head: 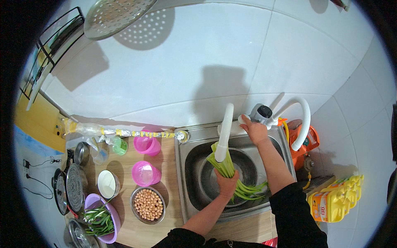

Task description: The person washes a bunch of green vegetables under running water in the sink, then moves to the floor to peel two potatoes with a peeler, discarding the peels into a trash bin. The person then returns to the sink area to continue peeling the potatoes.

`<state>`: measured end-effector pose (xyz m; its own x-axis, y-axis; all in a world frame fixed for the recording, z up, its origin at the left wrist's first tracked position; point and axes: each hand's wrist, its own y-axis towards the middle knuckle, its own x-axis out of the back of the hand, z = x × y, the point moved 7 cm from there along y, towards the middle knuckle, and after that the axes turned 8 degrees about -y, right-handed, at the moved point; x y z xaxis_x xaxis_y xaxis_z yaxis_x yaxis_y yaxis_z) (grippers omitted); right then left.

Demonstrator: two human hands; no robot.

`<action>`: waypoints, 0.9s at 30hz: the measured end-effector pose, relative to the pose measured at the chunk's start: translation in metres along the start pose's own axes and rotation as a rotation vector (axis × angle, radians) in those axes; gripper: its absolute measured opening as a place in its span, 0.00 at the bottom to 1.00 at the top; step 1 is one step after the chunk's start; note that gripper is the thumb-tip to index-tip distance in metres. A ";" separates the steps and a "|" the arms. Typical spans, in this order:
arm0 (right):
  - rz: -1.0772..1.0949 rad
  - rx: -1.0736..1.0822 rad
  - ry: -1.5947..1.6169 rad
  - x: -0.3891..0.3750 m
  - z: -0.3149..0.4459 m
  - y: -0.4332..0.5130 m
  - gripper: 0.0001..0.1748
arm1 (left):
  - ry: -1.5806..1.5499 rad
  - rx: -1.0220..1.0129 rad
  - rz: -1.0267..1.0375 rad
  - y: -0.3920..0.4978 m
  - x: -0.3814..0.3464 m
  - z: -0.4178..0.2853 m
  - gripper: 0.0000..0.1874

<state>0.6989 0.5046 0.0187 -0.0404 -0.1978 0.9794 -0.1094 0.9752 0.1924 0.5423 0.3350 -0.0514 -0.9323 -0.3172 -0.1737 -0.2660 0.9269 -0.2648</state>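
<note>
My left hand (227, 183) grips a bunch of green leafy stalks (224, 166), which look like celery or a similar vegetable, over the stainless steel sink (194, 183). The cut stalk ends lie under the spout of a white faucet (225, 133), and the thin ends trail to the right in a round metal basin (207, 186) inside the sink. Up at the faucet's base, my right hand (255, 131) has its fingers on the white handle (243, 119). Whether water flows cannot be told.
Left of the sink stand a metal bowl of shelled peanuts (149, 205), pink plastic cups (145, 173), a white bowl (108, 184) and a purple basin (116, 217) of green vegetables. A second white spout (305, 117) rises at the right, near yellow jugs (333, 201). A perforated skimmer (116, 18) hangs above.
</note>
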 end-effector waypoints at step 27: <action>0.089 0.028 -0.097 0.023 0.005 0.001 0.28 | -0.041 -0.007 -0.014 -0.009 0.008 0.003 0.45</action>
<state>0.6926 0.5003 0.0411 -0.1472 -0.1202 0.9818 -0.1287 0.9865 0.1014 0.5382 0.3238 -0.0537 -0.9177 -0.3380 -0.2086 -0.2809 0.9236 -0.2608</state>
